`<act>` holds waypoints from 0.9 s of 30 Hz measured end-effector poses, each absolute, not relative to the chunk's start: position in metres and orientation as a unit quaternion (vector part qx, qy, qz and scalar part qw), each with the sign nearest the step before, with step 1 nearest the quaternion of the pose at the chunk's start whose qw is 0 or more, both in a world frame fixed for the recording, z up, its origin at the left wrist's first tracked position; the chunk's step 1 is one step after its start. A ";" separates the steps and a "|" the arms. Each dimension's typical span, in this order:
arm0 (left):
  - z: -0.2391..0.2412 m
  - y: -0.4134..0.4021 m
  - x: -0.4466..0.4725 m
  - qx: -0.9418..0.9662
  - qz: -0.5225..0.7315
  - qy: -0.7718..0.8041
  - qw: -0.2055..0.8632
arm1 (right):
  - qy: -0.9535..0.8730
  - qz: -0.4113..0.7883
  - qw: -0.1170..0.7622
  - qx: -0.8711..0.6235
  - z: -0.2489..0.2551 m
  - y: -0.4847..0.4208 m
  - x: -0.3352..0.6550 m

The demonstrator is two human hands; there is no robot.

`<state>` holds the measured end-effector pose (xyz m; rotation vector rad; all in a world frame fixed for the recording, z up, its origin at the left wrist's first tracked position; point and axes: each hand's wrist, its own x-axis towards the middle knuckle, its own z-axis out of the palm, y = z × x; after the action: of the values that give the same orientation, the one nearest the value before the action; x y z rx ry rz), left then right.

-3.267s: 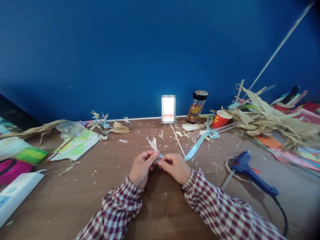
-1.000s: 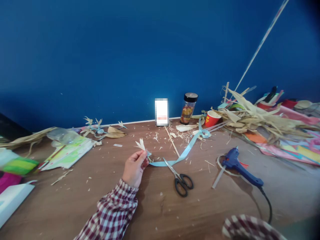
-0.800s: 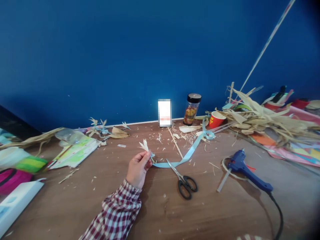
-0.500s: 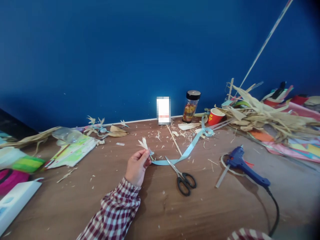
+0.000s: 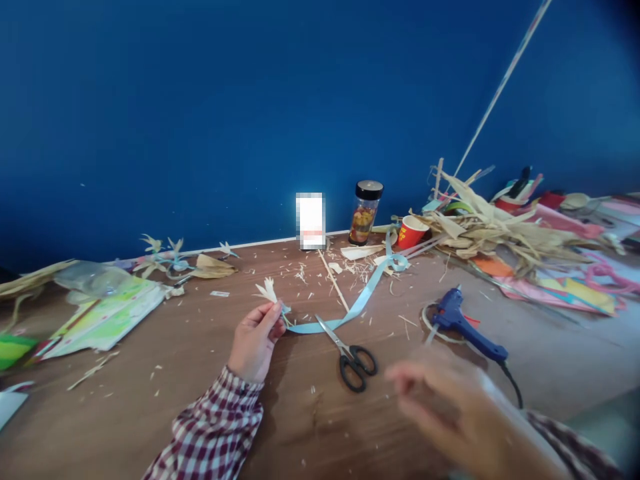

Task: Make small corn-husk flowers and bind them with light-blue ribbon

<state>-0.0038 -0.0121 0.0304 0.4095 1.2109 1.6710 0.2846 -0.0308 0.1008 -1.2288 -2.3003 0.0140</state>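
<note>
Head view: the left hand [image 5: 254, 341] pinches a small husk flower [image 5: 267, 291] between thumb and fingertips, held upright just above the tabletop [image 5: 165, 373]. A light-blue ribbon [image 5: 350, 308] trails from the flower's base, running right and away toward the red cup [image 5: 411, 232] by the wall. Black-handled scissors [image 5: 349, 353] lie flat just right of the left hand, blades pointing up-left onto the ribbon, handles toward the person. The long axis is diagonal. The right hand [image 5: 450, 407] sits lower right, blurred, fingers loosely spread and holding nothing, pointing left toward the scissors' handles; it is the nearer free hand to them. Right of the scissors lies the blue glue gun [image 5: 465, 324], nozzle away from the person, cord trailing back. Beyond the scissors stands a dark-lidded jar [image 5: 365, 212].
</note>
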 end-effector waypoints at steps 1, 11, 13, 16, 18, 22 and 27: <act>0.030 -0.012 -0.004 0.168 0.689 0.499 0.498 | -0.854 -0.011 0.237 -0.462 0.095 -0.019 0.293; 0.031 -0.012 -0.005 0.160 0.688 0.501 0.499 | -0.771 -0.133 0.106 -0.613 0.032 0.030 0.383; 0.032 -0.012 -0.005 0.160 0.689 0.501 0.499 | -0.780 -0.134 0.124 -0.598 0.033 0.028 0.384; 0.033 -0.012 -0.004 0.164 0.687 0.500 0.501 | -0.776 -0.159 0.174 -0.585 0.040 0.027 0.383; 0.033 -0.011 -0.003 0.163 0.689 0.500 0.499 | -0.760 -0.171 0.222 -0.586 0.046 0.027 0.384; 0.032 -0.011 -0.003 0.158 0.695 0.497 0.496 | -0.718 -0.068 0.325 -0.612 0.066 0.029 0.381; 0.033 -0.011 -0.005 0.158 0.696 0.495 0.496 | -0.471 0.319 0.572 -0.590 0.095 0.031 0.357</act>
<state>-0.0050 -0.0114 0.0326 0.3823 1.1980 1.6852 0.3567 0.0311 0.0950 -1.3838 -1.1054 0.7480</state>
